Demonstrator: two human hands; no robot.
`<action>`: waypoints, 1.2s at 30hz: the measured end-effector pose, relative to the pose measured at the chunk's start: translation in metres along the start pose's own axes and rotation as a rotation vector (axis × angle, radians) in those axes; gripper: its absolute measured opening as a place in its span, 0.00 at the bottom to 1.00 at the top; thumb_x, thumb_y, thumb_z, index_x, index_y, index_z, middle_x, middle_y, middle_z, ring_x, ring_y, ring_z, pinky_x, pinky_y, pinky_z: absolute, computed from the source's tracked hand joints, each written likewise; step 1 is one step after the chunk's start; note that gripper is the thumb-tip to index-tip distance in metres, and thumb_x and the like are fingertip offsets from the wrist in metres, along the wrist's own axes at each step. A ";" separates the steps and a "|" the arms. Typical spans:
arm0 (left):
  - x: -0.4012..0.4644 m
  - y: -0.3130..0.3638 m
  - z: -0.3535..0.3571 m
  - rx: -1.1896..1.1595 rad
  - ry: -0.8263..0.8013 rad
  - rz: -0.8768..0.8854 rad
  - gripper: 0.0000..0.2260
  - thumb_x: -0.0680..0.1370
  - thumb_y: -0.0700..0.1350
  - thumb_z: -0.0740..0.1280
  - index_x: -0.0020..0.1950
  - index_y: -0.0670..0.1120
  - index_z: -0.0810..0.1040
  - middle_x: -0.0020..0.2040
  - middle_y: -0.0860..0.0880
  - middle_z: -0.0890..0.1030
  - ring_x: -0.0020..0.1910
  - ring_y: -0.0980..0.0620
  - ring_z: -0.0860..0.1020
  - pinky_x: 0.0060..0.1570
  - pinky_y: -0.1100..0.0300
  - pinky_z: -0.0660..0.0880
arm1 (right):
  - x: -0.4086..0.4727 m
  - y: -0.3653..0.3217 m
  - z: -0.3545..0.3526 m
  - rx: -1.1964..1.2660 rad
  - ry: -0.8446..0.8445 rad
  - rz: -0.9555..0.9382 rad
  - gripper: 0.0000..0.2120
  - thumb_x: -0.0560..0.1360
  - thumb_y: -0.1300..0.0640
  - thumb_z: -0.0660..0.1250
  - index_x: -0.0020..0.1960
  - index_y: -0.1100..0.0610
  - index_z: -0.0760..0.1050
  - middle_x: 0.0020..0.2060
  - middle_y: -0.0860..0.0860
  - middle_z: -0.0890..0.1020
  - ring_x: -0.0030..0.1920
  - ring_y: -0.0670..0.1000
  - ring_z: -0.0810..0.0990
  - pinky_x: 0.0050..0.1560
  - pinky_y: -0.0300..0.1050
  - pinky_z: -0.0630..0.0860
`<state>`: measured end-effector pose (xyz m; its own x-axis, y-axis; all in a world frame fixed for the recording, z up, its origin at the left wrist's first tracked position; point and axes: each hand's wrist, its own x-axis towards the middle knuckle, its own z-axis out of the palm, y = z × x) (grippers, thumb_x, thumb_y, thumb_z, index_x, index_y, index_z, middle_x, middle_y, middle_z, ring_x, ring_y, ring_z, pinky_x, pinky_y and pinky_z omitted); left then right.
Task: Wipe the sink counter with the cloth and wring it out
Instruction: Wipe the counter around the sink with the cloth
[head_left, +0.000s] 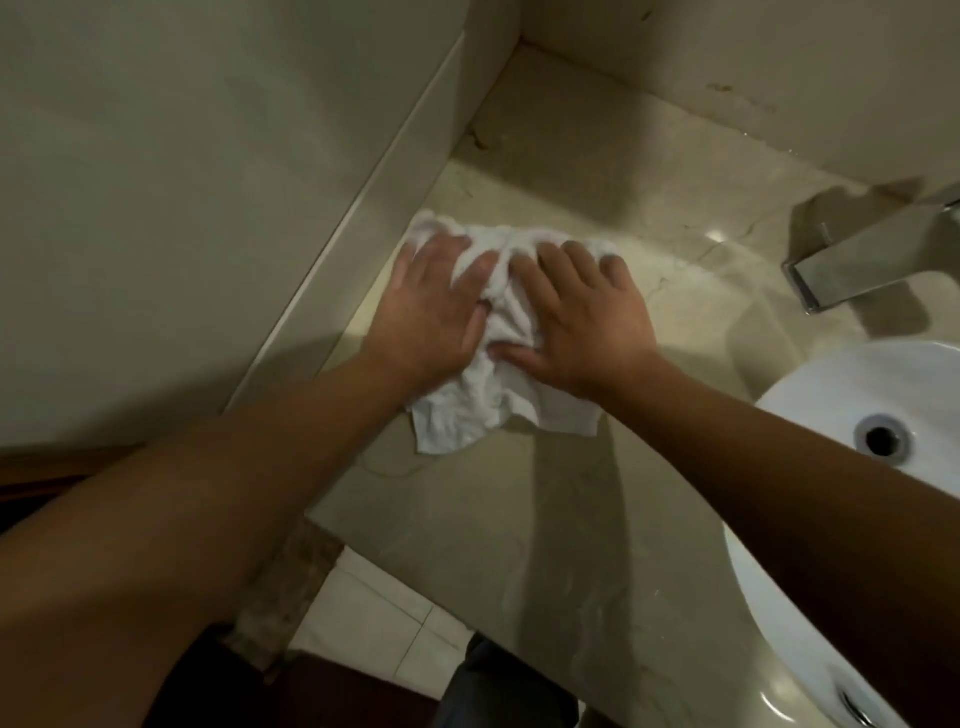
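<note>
Pressing both flat, uncurled hands, left (423, 306) and right (584, 317), I pin the cloth (498, 410) beneath them near the counter's (571, 171) left edge.

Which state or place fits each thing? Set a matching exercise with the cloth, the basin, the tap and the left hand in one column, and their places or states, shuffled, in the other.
Column one:
1. cloth
2. basin
3. tap
4. left hand

Column two:
A. metal, at the right edge above the basin
B. white, crumpled on the counter under both hands
C. pressing flat on the cloth's left part
D. white, round, with a drain hole

Pairs: 1-B, 2-D, 3-A, 4-C
</note>
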<state>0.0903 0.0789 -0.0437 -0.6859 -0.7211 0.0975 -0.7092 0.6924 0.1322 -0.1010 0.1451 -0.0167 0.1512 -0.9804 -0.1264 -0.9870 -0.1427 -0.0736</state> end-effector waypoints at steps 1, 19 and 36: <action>0.014 0.000 0.001 0.013 -0.006 -0.007 0.22 0.79 0.51 0.57 0.71 0.45 0.64 0.67 0.35 0.71 0.68 0.35 0.68 0.69 0.37 0.62 | 0.006 0.007 0.001 0.025 0.010 0.018 0.44 0.73 0.26 0.48 0.76 0.57 0.61 0.71 0.59 0.69 0.71 0.62 0.67 0.67 0.61 0.64; 0.016 0.067 0.013 -0.028 -0.011 0.003 0.23 0.77 0.50 0.58 0.71 0.45 0.67 0.67 0.37 0.72 0.68 0.36 0.69 0.71 0.39 0.61 | -0.068 0.015 0.014 0.227 0.073 0.265 0.34 0.78 0.36 0.57 0.78 0.52 0.59 0.76 0.59 0.64 0.77 0.62 0.58 0.74 0.65 0.53; 0.083 0.113 0.034 -0.056 -0.017 0.223 0.21 0.79 0.51 0.58 0.70 0.46 0.70 0.66 0.37 0.73 0.67 0.36 0.70 0.71 0.39 0.60 | -0.091 0.097 0.016 0.172 0.091 0.356 0.38 0.75 0.30 0.49 0.79 0.50 0.57 0.77 0.57 0.62 0.78 0.60 0.57 0.74 0.63 0.57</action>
<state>-0.0526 0.0980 -0.0544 -0.8275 -0.5499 0.1138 -0.5302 0.8319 0.1639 -0.2093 0.2231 -0.0278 -0.2110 -0.9737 -0.0860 -0.9524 0.2246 -0.2061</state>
